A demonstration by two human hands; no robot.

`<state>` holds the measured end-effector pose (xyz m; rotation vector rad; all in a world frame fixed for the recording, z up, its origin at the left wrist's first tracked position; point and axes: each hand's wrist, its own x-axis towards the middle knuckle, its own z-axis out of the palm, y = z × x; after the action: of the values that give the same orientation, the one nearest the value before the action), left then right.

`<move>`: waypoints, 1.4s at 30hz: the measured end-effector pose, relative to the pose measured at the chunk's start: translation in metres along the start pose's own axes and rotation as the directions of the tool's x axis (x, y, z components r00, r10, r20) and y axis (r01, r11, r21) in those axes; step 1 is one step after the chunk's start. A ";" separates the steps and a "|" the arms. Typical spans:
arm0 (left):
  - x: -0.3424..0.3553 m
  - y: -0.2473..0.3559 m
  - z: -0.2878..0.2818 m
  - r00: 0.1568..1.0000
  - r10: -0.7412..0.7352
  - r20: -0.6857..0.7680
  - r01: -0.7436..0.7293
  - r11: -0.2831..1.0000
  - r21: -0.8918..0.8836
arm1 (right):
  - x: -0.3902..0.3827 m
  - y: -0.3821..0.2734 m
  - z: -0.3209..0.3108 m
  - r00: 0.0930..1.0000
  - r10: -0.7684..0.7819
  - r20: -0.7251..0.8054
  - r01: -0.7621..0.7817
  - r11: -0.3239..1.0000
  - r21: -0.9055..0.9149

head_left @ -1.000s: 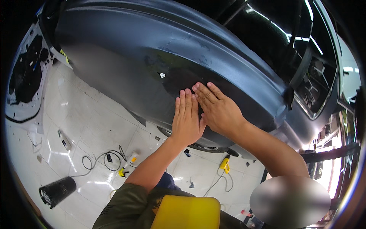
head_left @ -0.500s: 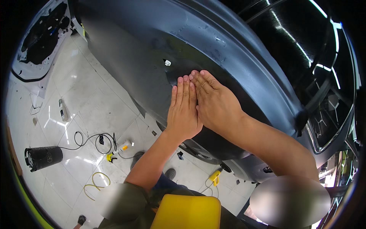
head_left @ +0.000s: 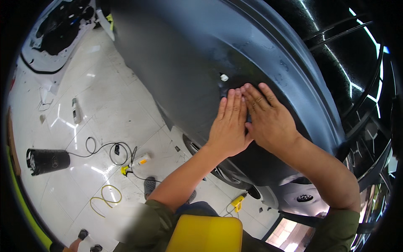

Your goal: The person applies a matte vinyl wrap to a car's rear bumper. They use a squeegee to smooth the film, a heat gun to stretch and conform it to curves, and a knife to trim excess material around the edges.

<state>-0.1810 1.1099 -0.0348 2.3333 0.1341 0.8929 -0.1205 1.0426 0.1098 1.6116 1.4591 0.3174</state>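
Note:
My left hand (head_left: 230,126) lies flat on the dark matte film-like skin of a car body panel (head_left: 168,63), its fingers stretched out. Beside it, my right hand (head_left: 273,119) also presses flat, fingers a little spread, with its index side against my left fingertips. Neither hand holds anything. Just beyond the fingertips, a small white piece (head_left: 224,77) sits on the panel. A glossier blue-grey raised edge (head_left: 281,63) of the panel curves past on the right, with wrinkles or wet-looking marks near it. The surface beneath my palms is hidden.
Glossy black car glass (head_left: 336,54) rises at the right. On the tiled floor at left lie a black cylinder (head_left: 50,161) with a cable, a yellow-headed spray bottle (head_left: 136,163), a white bottle (head_left: 76,111) and a yellow hose (head_left: 105,199). A yellow heat-gun-like tool (head_left: 238,203) lies near the wheel.
The view has shifted, so the car and floor sit farther right. Both hands remain flat on the panel, slightly closer to the white piece, and my right fingers are spread wider.

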 end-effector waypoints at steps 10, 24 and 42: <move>0.000 0.003 -0.005 0.997 -0.008 -0.072 0.010 0.999 0.037 | -0.008 0.005 0.000 0.996 0.008 -0.090 -0.011 1.000 -0.026; -0.008 -0.001 -0.004 0.993 0.090 -0.073 -0.083 0.992 0.094 | -0.010 -0.011 0.009 0.989 0.061 -0.135 -0.068 0.996 -0.051; -0.029 0.009 -0.003 0.992 0.104 -0.067 -0.098 0.991 0.089 | -0.037 -0.022 0.019 0.987 0.077 -0.139 -0.064 0.993 0.099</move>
<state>-0.2058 1.0960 -0.0441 2.4062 0.0862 1.0403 -0.1315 0.9981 0.0961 1.7494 1.5463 0.4174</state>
